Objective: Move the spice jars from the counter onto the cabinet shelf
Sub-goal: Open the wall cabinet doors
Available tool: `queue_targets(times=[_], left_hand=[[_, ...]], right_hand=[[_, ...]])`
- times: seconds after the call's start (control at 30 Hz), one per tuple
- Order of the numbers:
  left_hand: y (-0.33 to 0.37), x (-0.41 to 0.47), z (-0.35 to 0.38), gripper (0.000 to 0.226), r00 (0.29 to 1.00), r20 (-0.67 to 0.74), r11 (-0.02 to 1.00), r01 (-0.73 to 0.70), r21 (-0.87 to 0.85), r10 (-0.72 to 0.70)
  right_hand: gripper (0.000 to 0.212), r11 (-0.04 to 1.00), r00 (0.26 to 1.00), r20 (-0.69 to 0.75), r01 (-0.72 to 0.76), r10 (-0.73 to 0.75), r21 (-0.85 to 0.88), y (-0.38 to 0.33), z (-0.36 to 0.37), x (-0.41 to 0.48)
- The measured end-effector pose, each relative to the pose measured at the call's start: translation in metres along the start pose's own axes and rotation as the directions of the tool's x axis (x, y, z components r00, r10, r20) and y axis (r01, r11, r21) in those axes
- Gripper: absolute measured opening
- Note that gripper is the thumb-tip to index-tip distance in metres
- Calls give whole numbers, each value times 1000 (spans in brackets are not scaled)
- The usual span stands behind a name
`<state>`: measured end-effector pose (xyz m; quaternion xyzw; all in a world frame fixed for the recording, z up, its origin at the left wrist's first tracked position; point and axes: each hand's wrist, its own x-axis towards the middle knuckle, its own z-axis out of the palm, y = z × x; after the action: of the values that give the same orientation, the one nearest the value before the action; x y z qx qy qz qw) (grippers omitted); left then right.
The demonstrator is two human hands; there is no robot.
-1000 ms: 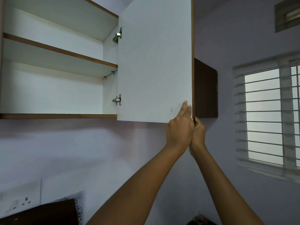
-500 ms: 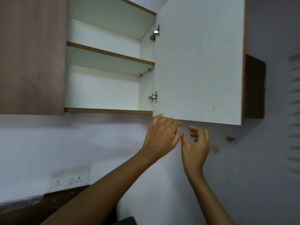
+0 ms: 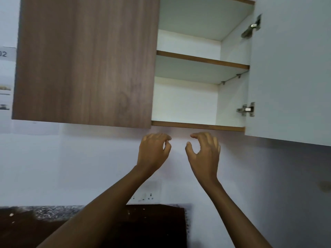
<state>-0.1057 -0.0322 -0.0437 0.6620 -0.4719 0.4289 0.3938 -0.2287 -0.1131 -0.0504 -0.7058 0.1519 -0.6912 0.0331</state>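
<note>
In the head view, the white door (image 3: 290, 68), gripped a second ago, has been released and stands wide open, up and right of the hands, so the shelf (image 3: 202, 59) above them is bared for loading. The left hand (image 3: 153, 151) and right hand (image 3: 204, 153) are held apart just under the cabinet (image 3: 197, 125), fingers loosely curled, nothing gripped. No spice jars are seen (the counter (image 3: 44, 213) lies below the forearms).

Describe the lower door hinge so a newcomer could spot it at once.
Find the wall cabinet with its white door standing open. Two metal hinges join door and cabinet side. The lower hinge sits below the middle shelf, near the bottom edge; the upper hinge sits above that shelf.
</note>
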Motion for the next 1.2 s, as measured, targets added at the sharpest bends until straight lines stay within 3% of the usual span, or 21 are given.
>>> queue_targets(times=[0.13,0.2,0.23,0.3,0.33,0.4,0.5,0.6,0.7,0.83,0.97,1.2], left_hand=[[-47,4,-4,21,988,23,986,153,-67,-152],[-64,8,-2,24,949,96,929,313,-197,-299],[-72,12,-1,26,903,163,848,430,-310,-398],[-84,22,1,31,752,329,541,646,-538,-571],[-90,27,1,34,666,405,375,713,-593,-627],[-100,36,3,45,541,511,163,776,-609,-668],[-115,45,7,56,486,615,-21,774,-633,-621],[-116,51,11,51,535,649,-156,694,-702,-541],[-113,51,15,42,560,639,-176,664,-727,-527],[-111,51,16,38,570,645,-185,659,-729,-509],[-108,46,10,40,604,629,-106,675,-731,-489],[-93,28,-21,37,656,613,-40,667,-744,-440]], right_hand=[[17,999,999,27,37,-38,25,-23,45,6],[14,998,997,74,28,-33,62,-31,66,13],[13,995,994,108,13,-24,96,-33,78,18],[14,976,980,196,-61,19,210,-38,101,32],[16,954,968,246,-122,54,274,-40,112,41],[24,896,928,348,-265,136,356,-45,128,56],[39,866,887,416,-360,201,348,-51,153,69],[55,876,877,406,-388,256,286,-54,169,75],[55,865,876,380,-416,297,281,-56,173,79],[32,859,879,414,-388,235,335,-67,170,87],[20,724,830,444,-530,337,441,-71,161,93],[25,665,835,462,-530,299,526,-84,120,86]])
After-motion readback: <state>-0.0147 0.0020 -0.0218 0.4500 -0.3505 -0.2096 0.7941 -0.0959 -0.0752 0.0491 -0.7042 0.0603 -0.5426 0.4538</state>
